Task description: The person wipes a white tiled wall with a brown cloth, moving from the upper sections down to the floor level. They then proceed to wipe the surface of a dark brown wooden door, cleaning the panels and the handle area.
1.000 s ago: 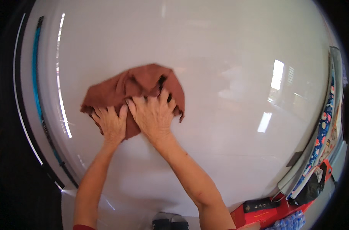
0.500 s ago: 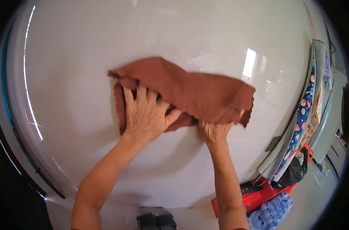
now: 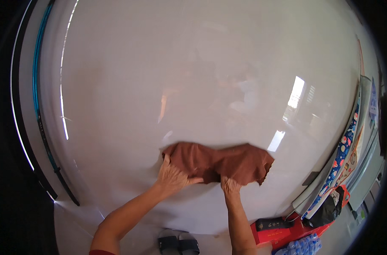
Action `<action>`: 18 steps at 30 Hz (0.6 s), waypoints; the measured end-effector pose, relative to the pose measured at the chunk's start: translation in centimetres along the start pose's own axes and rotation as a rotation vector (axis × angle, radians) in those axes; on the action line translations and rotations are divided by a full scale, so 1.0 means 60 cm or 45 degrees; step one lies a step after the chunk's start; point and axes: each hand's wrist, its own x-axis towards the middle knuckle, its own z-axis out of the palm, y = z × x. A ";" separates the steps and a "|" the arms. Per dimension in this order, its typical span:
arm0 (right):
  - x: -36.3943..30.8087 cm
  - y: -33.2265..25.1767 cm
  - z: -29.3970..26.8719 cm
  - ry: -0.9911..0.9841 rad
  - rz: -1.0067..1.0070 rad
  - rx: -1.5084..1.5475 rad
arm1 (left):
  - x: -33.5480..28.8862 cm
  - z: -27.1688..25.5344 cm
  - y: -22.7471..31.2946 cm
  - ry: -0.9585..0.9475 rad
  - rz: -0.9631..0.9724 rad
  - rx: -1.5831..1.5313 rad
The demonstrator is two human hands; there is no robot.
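A reddish-brown cloth (image 3: pixel 240 162) with a ragged edge lies folded over against a broad, glossy pale surface (image 3: pixel 129 106). My left hand (image 3: pixel 173 176) is at the cloth's lower left part, its fingers mostly tucked under the fold and its thumb stretched out to the right along the lower edge. Under the lower middle of the cloth goes my right hand (image 3: pixel 231 184); only its back and wrist show, the fingers being covered. Both hands bear the cloth against the surface.
A blue and black pole (image 3: pixel 37 85) runs along the left side. Dark slippers (image 3: pixel 178 243) are on the floor below. At the lower right are a red box (image 3: pixel 272 233), wrapped plastic bottles (image 3: pixel 302 246), a black bag (image 3: pixel 327 208) and a patterned folded board (image 3: pixel 344 146).
Both hands and the cloth appear lower in view, nearer to me, and the view itself has shifted. The cloth's upper flap now covers most of my left fingers, which showed spread before.
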 end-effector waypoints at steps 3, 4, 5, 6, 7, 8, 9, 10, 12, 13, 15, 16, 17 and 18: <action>0.127 -0.053 -0.029 0.360 -0.076 0.069 | 0.030 -0.037 -0.043 0.214 -0.129 -0.056; 0.182 -0.080 -0.061 0.415 -0.008 0.361 | 0.038 -0.050 -0.067 0.341 -0.114 0.036; 0.238 -0.097 -0.100 0.486 0.044 0.609 | 0.053 -0.059 -0.085 0.484 -0.098 0.099; 0.277 -0.109 -0.113 0.439 0.153 0.785 | 0.068 -0.071 -0.104 0.574 -0.085 0.152; 0.315 -0.122 -0.136 0.474 0.165 0.813 | 0.085 -0.092 -0.125 0.701 -0.072 0.162; 0.356 -0.137 -0.161 0.527 0.127 0.739 | 0.093 -0.102 -0.146 0.745 -0.080 0.254; 0.392 -0.162 -0.175 0.570 0.069 0.636 | 0.092 -0.113 -0.171 0.716 -0.158 0.288; 0.421 -0.180 -0.197 0.612 -0.002 0.522 | 0.093 -0.126 -0.188 0.709 -0.227 0.293; 0.455 -0.215 -0.220 0.705 -0.158 0.456 | 0.092 -0.152 -0.203 0.586 -0.489 0.172; 0.464 -0.237 -0.215 0.784 -0.189 0.578 | 0.087 -0.157 -0.209 0.520 -0.611 0.108; 0.460 -0.297 -0.206 0.775 -0.203 0.964 | 0.047 -0.146 -0.225 0.263 -0.907 -0.020; 0.450 -0.335 -0.207 0.688 -0.180 1.236 | 0.011 -0.131 -0.238 0.317 -0.922 0.007; 0.436 -0.376 -0.209 0.434 -0.414 0.818 | -0.037 -0.112 -0.263 0.286 -1.103 0.056; 0.418 -0.403 -0.207 0.162 -0.620 0.361 | -0.081 -0.081 -0.275 0.390 -1.109 0.066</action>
